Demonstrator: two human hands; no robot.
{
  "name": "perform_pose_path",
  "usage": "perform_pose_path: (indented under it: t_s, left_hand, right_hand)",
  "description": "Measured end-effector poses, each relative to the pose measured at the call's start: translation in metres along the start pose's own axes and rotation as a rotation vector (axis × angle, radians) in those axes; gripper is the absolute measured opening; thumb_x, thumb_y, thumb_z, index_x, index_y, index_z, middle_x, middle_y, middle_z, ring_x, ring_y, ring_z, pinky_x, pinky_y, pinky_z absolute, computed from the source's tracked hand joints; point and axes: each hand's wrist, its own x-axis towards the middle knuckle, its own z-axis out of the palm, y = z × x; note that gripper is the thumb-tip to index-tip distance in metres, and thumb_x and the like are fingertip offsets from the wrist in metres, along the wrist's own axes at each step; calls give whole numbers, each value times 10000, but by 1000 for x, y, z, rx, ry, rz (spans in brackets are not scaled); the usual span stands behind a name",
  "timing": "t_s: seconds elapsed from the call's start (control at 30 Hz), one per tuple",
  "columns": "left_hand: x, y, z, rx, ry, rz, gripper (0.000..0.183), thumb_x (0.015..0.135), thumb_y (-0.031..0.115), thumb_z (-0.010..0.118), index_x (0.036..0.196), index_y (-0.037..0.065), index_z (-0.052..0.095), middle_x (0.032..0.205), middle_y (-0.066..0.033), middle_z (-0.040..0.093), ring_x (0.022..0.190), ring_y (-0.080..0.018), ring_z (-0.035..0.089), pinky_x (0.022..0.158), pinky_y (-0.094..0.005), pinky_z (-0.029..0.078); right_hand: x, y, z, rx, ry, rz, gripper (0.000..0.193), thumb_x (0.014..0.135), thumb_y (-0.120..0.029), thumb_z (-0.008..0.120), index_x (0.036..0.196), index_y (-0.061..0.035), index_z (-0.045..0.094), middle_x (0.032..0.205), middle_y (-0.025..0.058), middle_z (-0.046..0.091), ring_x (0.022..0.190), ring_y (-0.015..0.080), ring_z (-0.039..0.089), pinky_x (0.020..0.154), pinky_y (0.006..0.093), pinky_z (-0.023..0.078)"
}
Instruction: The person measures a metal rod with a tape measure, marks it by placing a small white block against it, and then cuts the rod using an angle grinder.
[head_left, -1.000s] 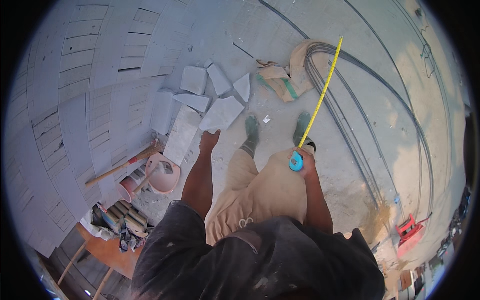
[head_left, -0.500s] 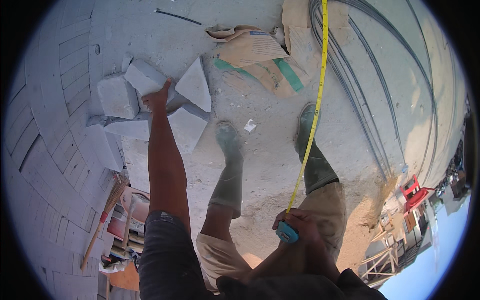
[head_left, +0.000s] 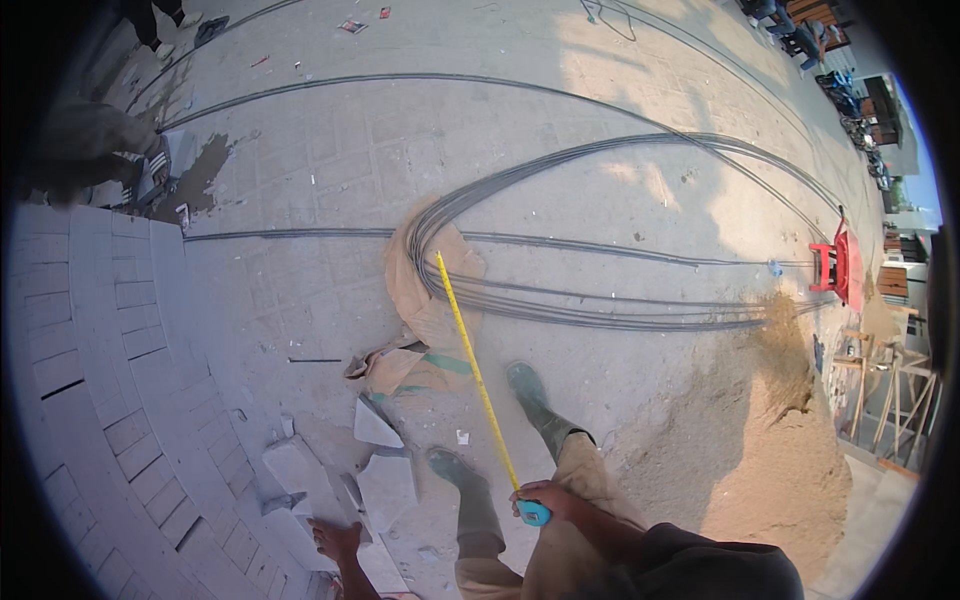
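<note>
View: head camera
Right hand (head_left: 552,502): lower centre of frame, fingers wrapped around the tape measure case
Tape measure (head_left: 535,514): turquoise case in right hand; yellow blade (head_left: 470,355) extended up and slightly left, tip over the brown paper at frame centre
Left hand (head_left: 338,540): lower left of centre, well apart from right hand, at the near end of a broken grey slab (head_left: 298,468); can't tell if fingers grip it or just rest
Slab pieces: triangular one (head_left: 376,426) and flat one (head_left: 388,488), just right of that slab
Boots (head_left: 470,490): green, lower centre, blade passing between them
Paper: torn brown sack (head_left: 415,372), green stripe, left of blade
Rebar: looped bundle (head_left: 560,155), upper centre to right
Sand pile (head_left: 785,475): lower right
Chair (head_left: 848,265): red, right edge
Block wall (head_left: 95,400): left side
</note>
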Motion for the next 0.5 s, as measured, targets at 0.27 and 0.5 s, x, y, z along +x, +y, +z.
perform_pose_path:
  t_s: [0.27, 0.5]
  left_hand:
    - [-217, 24, -161, 4, -1, 253, 1255, 551, 411, 838, 1469, -65, 127, 1357, -245, 445, 1273, -377, 454, 1035, -531, 374]
    - [-266, 173, -328, -209, 73, 452, 1201, 567, 403, 834, 1440, -86, 171, 1328, -256, 478, 1243, -373, 488, 1021, -500, 395]
  right_hand:
    - [-147, -145, -38, 480, 106, -325, 236, 936, -170, 564, 1067, 21, 608, 937, 179, 662, 878, 323, 679, 785, 443, 567]
    - [-288, -294, -109, 499, 171, -617, 256, 919, -161, 574, 1072, 43, 593, 920, 188, 652, 826, 337, 674, 747, 457, 576]
